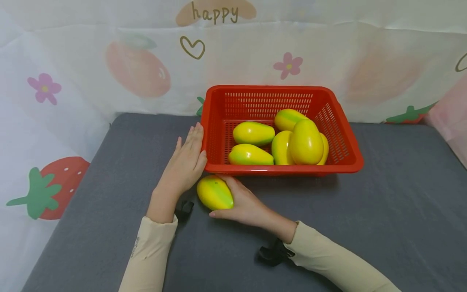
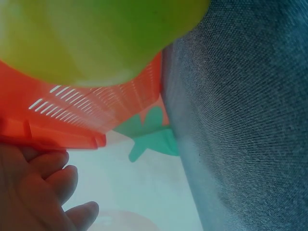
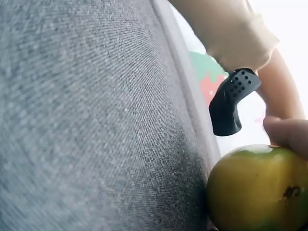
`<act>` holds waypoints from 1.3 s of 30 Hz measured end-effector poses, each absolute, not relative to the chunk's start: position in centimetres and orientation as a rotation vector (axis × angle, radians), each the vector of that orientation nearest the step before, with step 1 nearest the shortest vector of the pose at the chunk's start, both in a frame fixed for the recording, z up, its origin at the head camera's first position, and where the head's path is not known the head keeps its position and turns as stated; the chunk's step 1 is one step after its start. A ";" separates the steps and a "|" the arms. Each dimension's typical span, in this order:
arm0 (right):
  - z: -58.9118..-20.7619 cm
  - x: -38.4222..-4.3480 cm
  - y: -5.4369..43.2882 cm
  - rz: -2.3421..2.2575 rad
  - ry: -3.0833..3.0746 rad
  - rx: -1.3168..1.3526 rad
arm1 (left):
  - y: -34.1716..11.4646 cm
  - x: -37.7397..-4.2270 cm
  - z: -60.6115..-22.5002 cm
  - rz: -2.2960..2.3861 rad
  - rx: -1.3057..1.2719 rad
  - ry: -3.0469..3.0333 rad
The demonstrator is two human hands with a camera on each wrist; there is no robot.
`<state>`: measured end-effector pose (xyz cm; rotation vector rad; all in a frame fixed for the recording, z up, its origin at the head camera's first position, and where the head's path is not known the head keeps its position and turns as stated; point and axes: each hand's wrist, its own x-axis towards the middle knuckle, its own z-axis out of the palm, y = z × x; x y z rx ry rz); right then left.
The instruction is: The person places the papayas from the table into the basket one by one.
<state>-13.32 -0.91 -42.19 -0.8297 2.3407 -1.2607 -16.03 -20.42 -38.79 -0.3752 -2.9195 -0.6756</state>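
Note:
My left hand (image 1: pixel 185 164) lies along the left end of a red plastic basket (image 1: pixel 277 168), its fingers straight and touching the rim. In front of the basket's near left corner, my right hand (image 1: pixel 246 205) grips a yellow-green mango (image 1: pixel 213 192) between thumb and fingers. The right wrist view shows this mango (image 3: pixel 255 187) close to the grey cloth, with the thumb (image 3: pixel 288 132) on it. Several more mangoes lie inside the basket, among them one (image 1: pixel 306 142) resting on top of others at the right and one (image 1: pixel 253 134) lying at the left.
A grey cloth (image 1: pixel 401 202) covers the table under the basket. Behind it hangs a pale curtain (image 1: pixel 240 52) printed with fruit and flowers. Black wrist devices (image 1: pixel 271 255) sit under both cream sleeves (image 1: pixel 149 251).

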 end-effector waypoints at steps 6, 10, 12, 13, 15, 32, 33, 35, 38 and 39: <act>-42.4 -13.4 -0.6 -1.289 2.349 -0.851 | -20.3 -16.1 -38.8 -0.676 -0.375 -2.927; -42.2 -13.3 0.0 -1.283 2.341 -0.877 | -20.3 -16.1 -38.8 -0.673 -0.368 -2.937; -41.9 -13.3 0.3 -1.276 2.343 -0.890 | -20.3 -16.1 -38.8 -0.670 -0.365 -2.937; -41.8 -13.2 0.4 -1.273 2.344 -0.896 | -20.3 -16.2 -38.8 -0.669 -0.366 -2.935; -41.5 -13.2 0.8 -1.268 2.342 -0.907 | -20.3 -16.2 -38.8 -0.667 -0.365 -2.933; -38.4 -11.7 2.9 -1.244 2.245 -0.968 | -20.2 -16.2 -38.9 -0.654 -0.340 -2.932; -38.1 -11.6 3.0 -1.246 2.244 -0.970 | -20.2 -16.2 -38.9 -0.655 -0.338 -2.930; -37.6 -11.6 3.3 -1.248 2.249 -0.970 | -20.2 -16.1 -38.9 -0.655 -0.334 -2.927; -36.9 -11.5 3.7 -1.253 2.257 -0.973 | -20.2 -16.2 -38.9 -0.660 -0.329 -2.925; -36.7 -11.5 3.8 -1.255 2.260 -0.975 | -20.2 -16.1 -38.9 -0.660 -0.328 -2.924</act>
